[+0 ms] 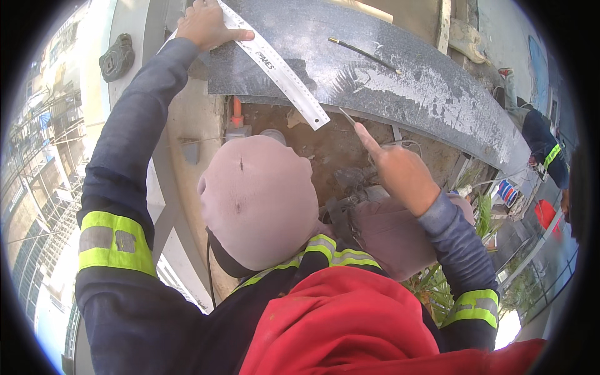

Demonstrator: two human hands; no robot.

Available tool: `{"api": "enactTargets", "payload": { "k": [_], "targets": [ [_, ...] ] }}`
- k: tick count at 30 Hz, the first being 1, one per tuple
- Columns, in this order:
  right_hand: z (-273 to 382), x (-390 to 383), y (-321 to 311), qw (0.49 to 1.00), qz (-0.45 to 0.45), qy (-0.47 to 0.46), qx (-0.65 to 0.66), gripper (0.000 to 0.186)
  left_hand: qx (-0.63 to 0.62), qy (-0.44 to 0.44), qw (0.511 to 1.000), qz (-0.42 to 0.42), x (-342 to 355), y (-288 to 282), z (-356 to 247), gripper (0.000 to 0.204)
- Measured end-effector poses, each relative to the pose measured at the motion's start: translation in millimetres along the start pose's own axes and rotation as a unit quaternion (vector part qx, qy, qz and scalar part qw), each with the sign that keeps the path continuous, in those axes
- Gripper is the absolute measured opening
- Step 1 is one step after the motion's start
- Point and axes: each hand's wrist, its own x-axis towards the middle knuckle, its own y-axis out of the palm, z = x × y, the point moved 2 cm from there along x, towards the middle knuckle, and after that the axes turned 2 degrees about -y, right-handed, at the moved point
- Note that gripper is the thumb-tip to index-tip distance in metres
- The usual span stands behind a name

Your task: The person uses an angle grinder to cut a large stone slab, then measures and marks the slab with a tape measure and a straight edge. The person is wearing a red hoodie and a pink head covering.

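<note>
Pressing steel ruler (275,65) diagonally across slab (400,75), left hand (206,25) flat, right hand (400,172) pinching scriber (347,116).

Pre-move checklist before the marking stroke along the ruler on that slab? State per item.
1. Left hand pressing the long steel ruler flat on the dark grey polished stone slab: ok.
2. Right hand holds the thin marking tool: ok.
3. Tool tip against ruler edge: not ok, it sits just off the ruler's end.
4. Ruler on the intended line: cannot tell.
5. Loose dark rod off the ruler's path: ok.
</note>
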Motion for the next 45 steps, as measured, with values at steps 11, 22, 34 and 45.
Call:
{"api": "enactTargets", "payload": {
  "k": [11, 22, 34, 45],
  "targets": [
    [15, 49, 34, 0.997, -0.073, -0.008, 0.026, 0.092, 0.013, 0.012, 1.0, 0.007, -1, 6, 1, 0.148],
    [34, 142, -2, 0.986, -0.162, -0.023, 0.041, 0.086, 0.007, 0.012, 1.0, 0.022, -3, -1, -5, 0.147],
    [32, 126, 17, 0.99, -0.14, -0.002, 0.027, 0.083, 0.007, 0.025, 1.0, 0.004, -4, 5, 1, 0.145],
    [24, 302, -75, 0.988, -0.133, -0.037, 0.066, 0.074, 0.017, 0.012, 1.0, -0.003, 6, 5, -4, 0.138]
  ]
}}
